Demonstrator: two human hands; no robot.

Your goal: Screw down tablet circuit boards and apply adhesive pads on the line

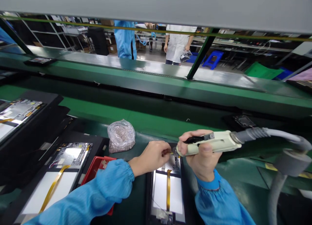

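My right hand [203,156] is wrapped round a cream electric screwdriver [219,143], whose tip points left over the top end of an opened tablet [168,192]. Close to that tip, my left hand [153,156] has its thumb and fingers pinched together above the tablet's upper edge; what they hold, if anything, is too small to make out. The tablet lies lengthwise with a gold ribbon cable down its middle. Behind my left hand is a clear bag of small screws [121,136]. A red tray [97,166] is partly hidden by my left sleeve.
More opened tablets lie on black foam at the left, one nearby [60,173], another farther off [19,111]. The screwdriver's grey cable [280,134] loops down at the right. A green conveyor [85,111] crosses behind. Two people stand beyond the line.
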